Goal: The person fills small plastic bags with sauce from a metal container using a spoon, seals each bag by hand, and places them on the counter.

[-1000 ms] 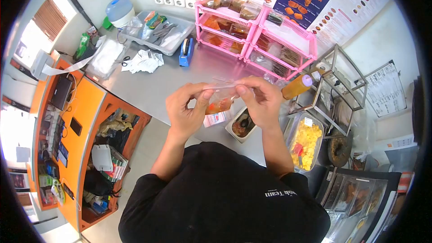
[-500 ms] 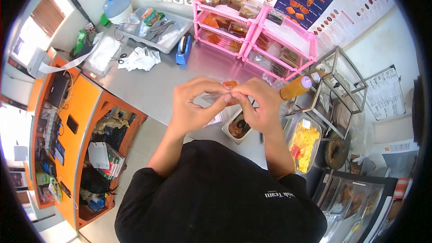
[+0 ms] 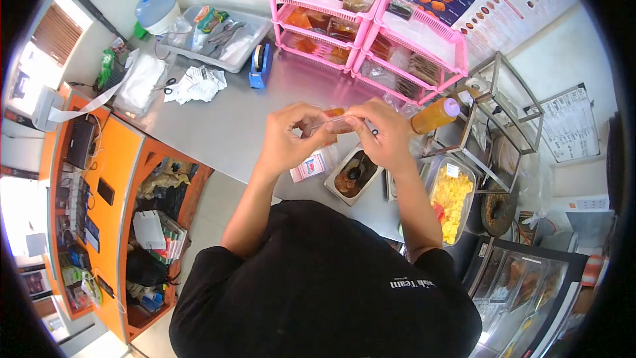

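Observation:
Both hands pinch a small clear plastic bag [image 3: 335, 120] with orange-red sauce in it, held above the steel counter. My left hand [image 3: 291, 138] grips its left side with fingers curled. On the right side, my right hand [image 3: 383, 136] pinches it between thumb and fingers. The bag's edge is stretched fairly straight between the two thumbs. Just below the hands stands a metal container [image 3: 333, 184] of brown-red sauce with a dark spoon [image 3: 355, 172] in it. A clear pack with a red and blue label [image 3: 308, 167] lies to its left.
Pink tiered racks [image 3: 361, 40] with bagged sauces stand at the back. A yellow-orange bottle [image 3: 434, 117] and a tub of yellow chunks [image 3: 452, 199] are on the right, near a metal frame [image 3: 493, 126]. A blue tape dispenser [image 3: 260, 66] and a grey tray [image 3: 248, 53] stand back left.
The bag's edge is now drawn straighter between my hands, which sit slightly further apart. The view has shifted a little, and more of the labelled pack and sauce container shows.

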Tool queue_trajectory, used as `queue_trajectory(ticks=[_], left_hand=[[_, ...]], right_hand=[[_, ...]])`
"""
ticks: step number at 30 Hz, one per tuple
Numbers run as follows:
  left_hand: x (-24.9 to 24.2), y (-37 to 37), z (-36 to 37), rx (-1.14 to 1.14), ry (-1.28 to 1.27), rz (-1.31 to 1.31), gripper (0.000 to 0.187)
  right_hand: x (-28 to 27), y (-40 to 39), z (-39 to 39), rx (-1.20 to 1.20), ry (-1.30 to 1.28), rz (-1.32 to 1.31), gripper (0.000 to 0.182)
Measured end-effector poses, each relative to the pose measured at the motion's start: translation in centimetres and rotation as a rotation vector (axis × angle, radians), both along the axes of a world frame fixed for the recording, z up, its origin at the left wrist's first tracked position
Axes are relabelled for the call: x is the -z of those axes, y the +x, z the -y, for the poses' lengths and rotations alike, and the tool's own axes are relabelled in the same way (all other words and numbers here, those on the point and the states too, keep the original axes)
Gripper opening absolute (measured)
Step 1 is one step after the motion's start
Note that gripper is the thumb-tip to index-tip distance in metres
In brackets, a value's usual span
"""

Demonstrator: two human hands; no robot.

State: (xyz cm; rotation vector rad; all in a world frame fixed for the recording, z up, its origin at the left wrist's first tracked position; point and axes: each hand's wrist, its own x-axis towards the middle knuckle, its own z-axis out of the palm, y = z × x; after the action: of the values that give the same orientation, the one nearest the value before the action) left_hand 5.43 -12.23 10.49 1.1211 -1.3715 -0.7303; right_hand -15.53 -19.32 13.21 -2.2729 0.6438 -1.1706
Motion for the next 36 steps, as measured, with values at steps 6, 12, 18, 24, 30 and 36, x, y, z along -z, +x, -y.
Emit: queue_trajectory(ticks=[6, 12, 18, 24, 30, 36], left_hand=[[3.9, 1.4, 0.2, -0.013, 0.155, 0.102, 0.010], [7.6, 2.3, 0.4, -0.030, 0.228, 0.102, 0.009], [9.5, 3.4, 1.0, 0.005, 0.268, 0.098, 0.007], [11.8, 3.7, 2.2, 0.013, 0.349, 0.010, 0.010], [13.0, 0.9, 5.2, -0.030, 0.435, -0.210, 0.032], [13.5, 0.3, 4.0, 0.143, 0.463, -0.044, 0.033]], right_hand=[[3.6, 0.0, 0.9, -0.022, 0.147, -0.014, 0.010], [7.6, 0.2, 2.1, -0.019, 0.239, -0.003, 0.011], [9.4, 0.3, 2.8, -0.007, 0.372, -0.008, 0.012], [13.3, 0.3, 4.1, -0.024, 0.641, 0.110, 0.019], [15.0, -4.5, 10.4, 0.333, 0.360, -0.516, 0.049], [21.9, -9.1, 17.0, 0.496, -0.016, -1.144, 0.038]])
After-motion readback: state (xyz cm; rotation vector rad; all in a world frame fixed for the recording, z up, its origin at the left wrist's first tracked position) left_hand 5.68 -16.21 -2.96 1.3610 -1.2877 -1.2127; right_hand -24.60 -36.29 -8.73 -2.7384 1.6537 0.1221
